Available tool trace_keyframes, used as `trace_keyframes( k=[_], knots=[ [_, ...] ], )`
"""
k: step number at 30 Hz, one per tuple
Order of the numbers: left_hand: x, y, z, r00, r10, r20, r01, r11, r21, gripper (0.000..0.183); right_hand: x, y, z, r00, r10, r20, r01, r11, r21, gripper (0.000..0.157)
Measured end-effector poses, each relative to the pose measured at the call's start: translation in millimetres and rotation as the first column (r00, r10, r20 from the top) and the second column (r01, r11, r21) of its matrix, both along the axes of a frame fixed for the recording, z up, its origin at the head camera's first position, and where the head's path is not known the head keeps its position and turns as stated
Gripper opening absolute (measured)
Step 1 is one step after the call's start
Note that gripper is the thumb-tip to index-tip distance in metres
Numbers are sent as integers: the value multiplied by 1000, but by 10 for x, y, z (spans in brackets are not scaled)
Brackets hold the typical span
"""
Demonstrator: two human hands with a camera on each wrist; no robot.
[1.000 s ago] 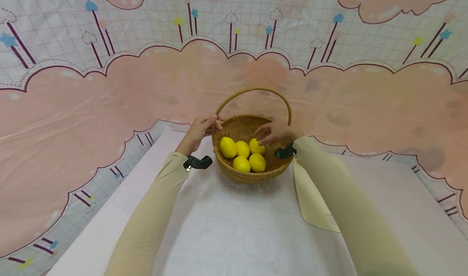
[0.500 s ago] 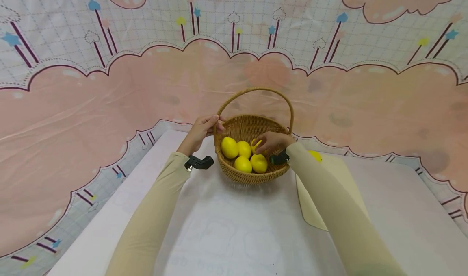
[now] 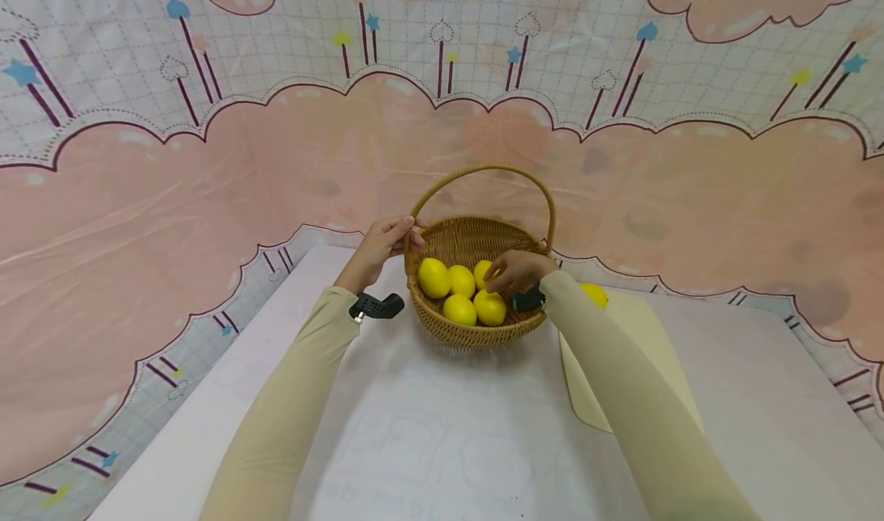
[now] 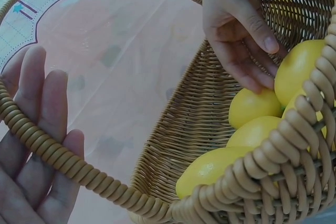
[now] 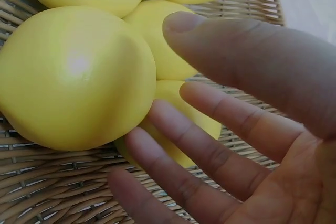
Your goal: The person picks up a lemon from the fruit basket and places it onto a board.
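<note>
A brown wicker basket point(image 3: 449, 334) with a tall arched handle point(image 3: 493, 166) stands tilted toward me on the table, several yellow lemons point(image 3: 433, 278) inside. At its left side my left hand point(image 3: 382, 243) holds the foot of the handle; in the left wrist view the fingers point(image 4: 54, 106) pass behind the wrapped handle. My right hand point(image 3: 519, 269) reaches into the basket from the right, over the rear lemons. Its fingers are spread and loosely bent in the right wrist view, thumb point(image 5: 236, 51) apart, fingertips right beside a large lemon point(image 5: 79, 77).
To the right of the basket lies a cream mat point(image 3: 645, 344), partly hidden under the right sleeve point(image 3: 621, 367). Another lemon point(image 3: 595, 295) shows at the mat's back edge. A patterned pink and white cloth point(image 3: 276, 160) hangs behind the white table point(image 3: 414, 436).
My right hand has come down onto the rear lemons, then eased slightly back from one. The lemon on the mat has come into view behind the sleeve. My left hand stays on the handle.
</note>
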State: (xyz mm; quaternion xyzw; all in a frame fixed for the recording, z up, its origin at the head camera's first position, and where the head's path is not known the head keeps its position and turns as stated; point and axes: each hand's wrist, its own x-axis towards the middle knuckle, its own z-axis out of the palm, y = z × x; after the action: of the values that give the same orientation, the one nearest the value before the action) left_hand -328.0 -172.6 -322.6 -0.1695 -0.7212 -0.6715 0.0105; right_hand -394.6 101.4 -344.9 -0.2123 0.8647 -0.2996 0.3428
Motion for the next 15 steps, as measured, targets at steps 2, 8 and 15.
trace_keyframes(
  k=[2, 8, 15],
  knots=[
    [-7, 11, 6, 1000, 19, 20, -19, 1000, -18, 35, 0, 8, 5, 1000, 1, -7, -1, 1000, 24, 45],
    [-29, 20, 16, 998, 30, 49, -29, 999, -23, 27, -13, 22, -2, 1000, 2, -9, -1, 997, 80, 45],
    [-16, 31, 32, 999, 19, 42, -18, 999, -30, 28, -33, 14, -38, 998, 55, -20, -50, 983, 175, 48]
  ],
)
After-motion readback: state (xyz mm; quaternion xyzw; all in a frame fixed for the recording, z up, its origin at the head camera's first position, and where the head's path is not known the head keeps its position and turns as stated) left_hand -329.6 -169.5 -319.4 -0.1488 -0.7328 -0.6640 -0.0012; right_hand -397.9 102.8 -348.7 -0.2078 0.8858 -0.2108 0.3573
